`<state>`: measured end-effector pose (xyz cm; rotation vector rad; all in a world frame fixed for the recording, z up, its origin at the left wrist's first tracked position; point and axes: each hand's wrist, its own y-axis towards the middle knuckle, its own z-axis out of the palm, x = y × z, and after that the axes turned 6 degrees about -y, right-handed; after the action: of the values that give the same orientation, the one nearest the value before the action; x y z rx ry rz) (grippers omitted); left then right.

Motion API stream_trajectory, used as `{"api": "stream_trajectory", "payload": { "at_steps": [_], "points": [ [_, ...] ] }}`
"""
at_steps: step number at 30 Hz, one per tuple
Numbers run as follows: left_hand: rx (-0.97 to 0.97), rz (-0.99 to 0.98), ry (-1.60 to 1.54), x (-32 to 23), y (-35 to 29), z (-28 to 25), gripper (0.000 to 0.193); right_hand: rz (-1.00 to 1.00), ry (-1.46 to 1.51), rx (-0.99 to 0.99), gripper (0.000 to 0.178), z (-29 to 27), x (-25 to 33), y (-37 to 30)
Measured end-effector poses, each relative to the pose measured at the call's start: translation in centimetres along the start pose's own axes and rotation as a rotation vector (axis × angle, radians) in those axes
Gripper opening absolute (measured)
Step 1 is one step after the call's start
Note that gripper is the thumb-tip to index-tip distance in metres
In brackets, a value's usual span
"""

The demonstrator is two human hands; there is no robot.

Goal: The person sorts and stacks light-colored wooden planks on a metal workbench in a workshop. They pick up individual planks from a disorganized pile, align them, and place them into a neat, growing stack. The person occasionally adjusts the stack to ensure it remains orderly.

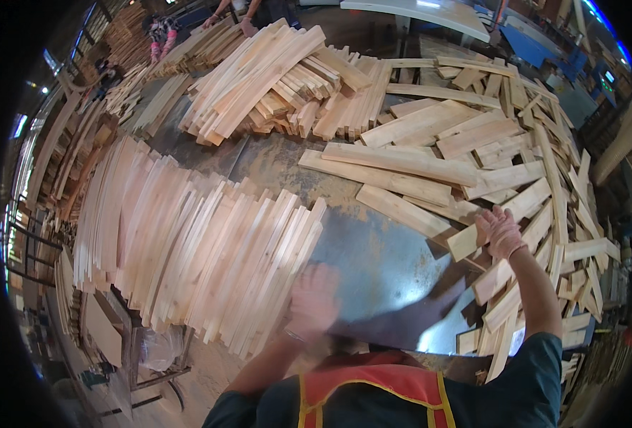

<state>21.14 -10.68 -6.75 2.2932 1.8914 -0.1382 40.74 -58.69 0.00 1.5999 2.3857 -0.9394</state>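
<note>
My right hand (500,232), in a pale glove, is at the loose pile of boards on the right. Its fingers are bent over a light wooden board (464,244), whose near end sticks out to the left of the hand. My left hand (314,299) is smeared by motion, so its fingers cannot be made out. It is beside the near right end of a long row of wooden strips (209,250), which lie side by side on the left of the metal table (373,264).
Loose boards (501,135) lie criss-crossed along the right side. A tall stack of strips (259,78) stands at the far middle. Another person's hand (248,27) is beyond it, and a second person (160,36) is at the far left. Sawdust covers parts of the table.
</note>
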Motion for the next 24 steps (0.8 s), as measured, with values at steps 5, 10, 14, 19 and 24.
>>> {"api": "stream_trajectory", "payload": {
  "at_steps": [5, 10, 14, 19, 24],
  "points": [
    [0.079, 0.068, -0.191, -6.7, 3.0, 1.1, 0.093, -0.533, -0.076, -0.176, 0.055, -1.5, 10.6, 2.3],
    [0.328, 0.049, -0.315, -8.6, 2.8, 2.7, 0.091, -0.184, 0.201, -0.370, 0.087, -10.2, 7.7, 11.6],
    [0.257, 0.102, -0.323, -7.3, -0.2, 4.0, 0.087, 0.042, 0.201, -0.503, 0.087, -6.7, 2.0, 18.4],
    [0.664, -0.089, -0.516, -4.5, -3.4, 1.8, 0.079, -0.151, 0.564, 0.133, 0.076, -12.5, 2.3, 14.2],
    [0.430, -0.437, -0.977, -0.1, -10.2, -4.9, 0.067, -0.269, 1.505, 0.045, 0.073, -3.8, 8.1, 2.5]
  ]
}}
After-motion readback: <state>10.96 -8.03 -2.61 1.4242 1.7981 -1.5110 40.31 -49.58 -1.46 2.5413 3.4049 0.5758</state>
